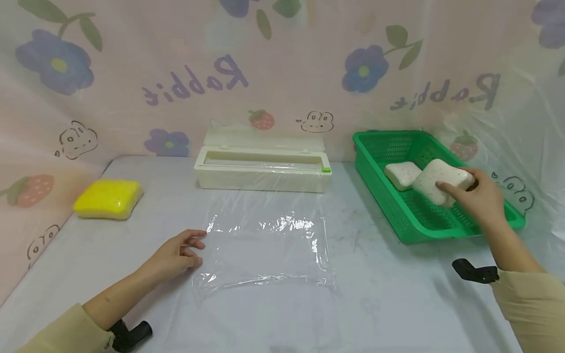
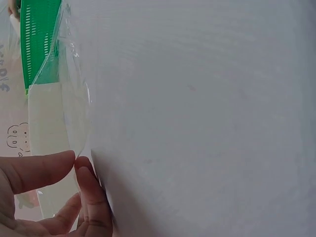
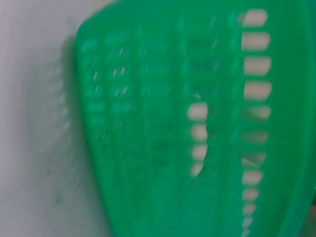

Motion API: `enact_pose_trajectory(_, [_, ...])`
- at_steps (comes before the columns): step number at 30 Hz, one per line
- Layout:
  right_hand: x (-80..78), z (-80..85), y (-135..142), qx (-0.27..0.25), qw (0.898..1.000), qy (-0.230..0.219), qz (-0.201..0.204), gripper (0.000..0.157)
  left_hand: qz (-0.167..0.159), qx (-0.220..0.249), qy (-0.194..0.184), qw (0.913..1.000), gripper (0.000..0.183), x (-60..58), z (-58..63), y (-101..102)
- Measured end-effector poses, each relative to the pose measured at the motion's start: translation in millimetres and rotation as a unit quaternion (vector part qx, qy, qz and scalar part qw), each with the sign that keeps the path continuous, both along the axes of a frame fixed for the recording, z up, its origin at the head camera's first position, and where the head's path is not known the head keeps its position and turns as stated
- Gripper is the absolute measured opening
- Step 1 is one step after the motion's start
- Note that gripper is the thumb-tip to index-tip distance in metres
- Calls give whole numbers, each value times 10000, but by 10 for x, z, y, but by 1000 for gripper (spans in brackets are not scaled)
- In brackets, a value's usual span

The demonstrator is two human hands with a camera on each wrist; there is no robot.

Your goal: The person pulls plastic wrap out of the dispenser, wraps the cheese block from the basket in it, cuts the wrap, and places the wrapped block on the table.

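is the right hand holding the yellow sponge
No, the right hand holds a white speckled sponge at the green basket; the yellow sponge lies at far left.

On the white table (image 1: 375, 309), a long white plastic box (image 1: 238, 179) stands at the middle back, before the pale pink printed curtain (image 1: 282, 59). A clear plastic film sheet (image 1: 265, 257) extends from it toward the person, the left hand (image 1: 174, 255) at its left edge. A yellow cushion-shaped block (image 1: 108, 198) lies left of the box. To the right stands a green perforated plastic basket (image 1: 384, 197); inside lies a speckled white cushion-shaped block (image 1: 401, 175), and right of that the right hand (image 1: 481, 196) holds a second speckled white block (image 1: 441, 180) over the basket.
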State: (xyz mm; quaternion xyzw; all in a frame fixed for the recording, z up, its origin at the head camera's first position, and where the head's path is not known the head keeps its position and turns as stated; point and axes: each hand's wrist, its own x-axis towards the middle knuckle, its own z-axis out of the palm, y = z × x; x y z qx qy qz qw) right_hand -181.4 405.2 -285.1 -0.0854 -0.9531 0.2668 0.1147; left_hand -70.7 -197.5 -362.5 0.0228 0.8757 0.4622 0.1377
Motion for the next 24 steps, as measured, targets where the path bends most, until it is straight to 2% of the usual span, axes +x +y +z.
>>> enact_pose_trajectory(3, [-17,77,-132,-267,9991,315,-79,78,-6,-57,112,9999,59,-4,-2,11])
enact_pose_trajectory(7, [0,147,-320,-614,9939,920,16,69,-55,-118,256,9996,59,-19,-12,43])
enact_pose_trajectory(10, [33,171,-468,-1095,9840,1405,36,62,-85,-112,214,9997,59,-24,-21,63])
enact_pose_trajectory(13, [70,204,-663,-1643,9684,1873,113,57,-58,-102,146,9998,60,-23,-21,64])
enact_pose_trajectory(15, [96,229,-816,-1861,9586,2122,381,55,-42,-112,157,9998,60,-23,-20,55])
enact_pose_trajectory(18, [126,237,-1041,-1859,9505,2309,936,55,6,-121,155,9998,59,-22,-12,45])
enact_pose_trajectory(21, [139,195,-1214,-1764,9469,2274,1431,56,-54,-116,193,9997,59,-19,-11,44])
enact_pose_trajectory(24, [141,124,-1342,-1816,9463,2102,1656,57,-56,-79,199,9998,58,-12,-12,55])
